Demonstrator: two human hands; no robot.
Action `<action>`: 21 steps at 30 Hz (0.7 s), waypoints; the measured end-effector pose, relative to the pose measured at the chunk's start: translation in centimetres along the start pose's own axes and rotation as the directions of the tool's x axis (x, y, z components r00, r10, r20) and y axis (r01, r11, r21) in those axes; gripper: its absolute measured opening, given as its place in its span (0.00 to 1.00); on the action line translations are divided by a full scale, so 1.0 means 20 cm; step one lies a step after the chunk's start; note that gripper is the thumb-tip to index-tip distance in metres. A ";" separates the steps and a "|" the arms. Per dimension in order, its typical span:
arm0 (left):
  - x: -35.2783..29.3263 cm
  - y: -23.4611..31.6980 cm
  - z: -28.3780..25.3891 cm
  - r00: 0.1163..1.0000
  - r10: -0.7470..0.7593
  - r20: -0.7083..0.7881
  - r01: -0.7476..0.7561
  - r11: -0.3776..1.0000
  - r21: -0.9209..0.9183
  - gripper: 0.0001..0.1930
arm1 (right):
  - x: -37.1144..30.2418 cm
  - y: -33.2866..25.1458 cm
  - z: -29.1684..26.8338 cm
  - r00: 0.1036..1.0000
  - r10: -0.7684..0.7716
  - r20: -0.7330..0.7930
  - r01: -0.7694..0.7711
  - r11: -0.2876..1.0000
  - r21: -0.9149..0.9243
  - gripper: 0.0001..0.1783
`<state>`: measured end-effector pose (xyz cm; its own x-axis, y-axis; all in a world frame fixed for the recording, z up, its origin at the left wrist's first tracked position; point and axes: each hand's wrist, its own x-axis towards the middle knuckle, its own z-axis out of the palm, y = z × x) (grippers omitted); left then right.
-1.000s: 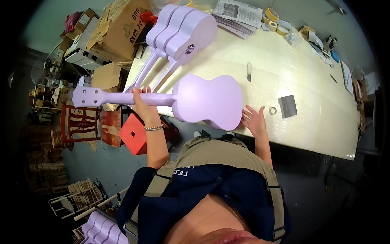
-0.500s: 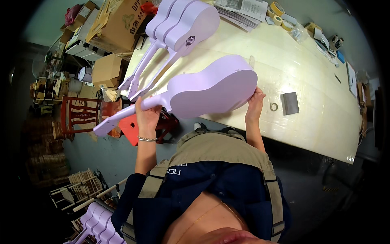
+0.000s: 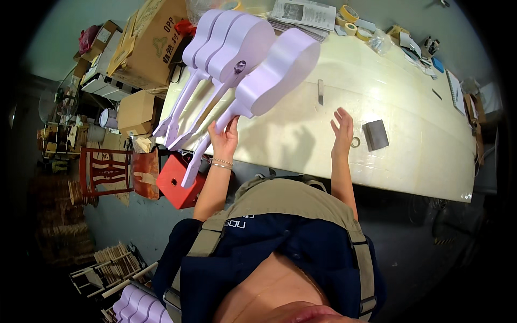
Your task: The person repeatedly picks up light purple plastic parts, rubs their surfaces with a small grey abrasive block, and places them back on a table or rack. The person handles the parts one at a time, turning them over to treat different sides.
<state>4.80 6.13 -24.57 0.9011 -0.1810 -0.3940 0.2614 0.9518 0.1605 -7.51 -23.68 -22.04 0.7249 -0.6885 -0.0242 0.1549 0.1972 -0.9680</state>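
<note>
My left hand (image 3: 223, 139) is closed round the neck of a light purple guitar (image 3: 281, 70), close to where the neck meets the body. The guitar is tilted, its body over the table and its headstock pointing down toward me past the table edge. Just left of it stand several matching purple guitars (image 3: 229, 46) in a row, necks slanting toward the near left. My right hand (image 3: 342, 132) is held up over the table with fingers apart and nothing in it. Nearest to it are a small tape roll (image 3: 355, 142) and a grey rectangular block (image 3: 375, 135).
The pale table (image 3: 420, 167) carries a flat strip (image 3: 321, 92), printed papers (image 3: 305, 15) and tape rolls (image 3: 349, 13) toward the back. Cardboard boxes (image 3: 141, 51) are piled at left. A red stool (image 3: 180, 180) and wooden chair (image 3: 107, 175) stand beside the table; more purple guitars (image 3: 141, 307) are lower left.
The held guitar has swung up and left toward the row, its body now pointing away from me. My right hand has let go of its body end.
</note>
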 end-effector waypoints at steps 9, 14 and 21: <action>0.18 0.00 0.02 0.988 0.109 -0.107 -0.126 0.978 -0.165 0.27 | -0.35 0.11 -0.35 0.945 0.225 -0.237 -0.234 0.972 -0.013 0.22; 0.35 0.11 -0.10 0.993 0.108 -0.037 -0.111 0.988 -0.103 0.27 | -0.46 0.11 -0.40 0.918 0.225 -0.327 -0.242 0.970 -0.013 0.22; 0.61 0.19 -0.20 0.986 -0.158 0.049 0.165 0.955 -0.245 0.34 | -0.75 0.12 -0.36 0.844 0.197 -0.499 -0.200 0.979 0.048 0.20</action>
<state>15.31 8.52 -32.45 0.8645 -0.3407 -0.3695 0.3136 0.9402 -0.1330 -22.76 -17.94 -25.82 0.3076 -0.8905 -0.3353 0.0387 0.3638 -0.9307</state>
